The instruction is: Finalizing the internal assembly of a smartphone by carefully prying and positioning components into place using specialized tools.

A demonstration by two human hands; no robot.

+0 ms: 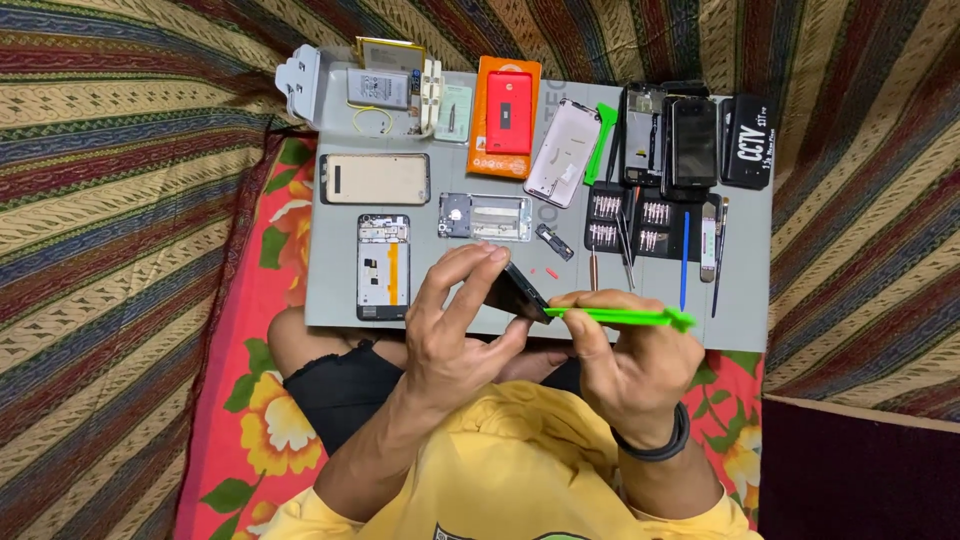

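I note my left hand (455,325) closed around a dark phone (515,292), held tilted above the near edge of the grey work mat (330,300). My right hand (625,365) pinches a green pry tool (620,317), long axis running left to right, tip touching the phone's lower right corner. Beyond lie a screwdriver bit set (630,222), an opened phone frame (384,266) and an orange case (506,115).

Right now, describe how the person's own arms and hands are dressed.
Both forearms are bare. The left hand wears nothing: no glove, ring or band in view. The right hand has a black wristband around its wrist. Yellow shirt fabric shows below, between the arms.
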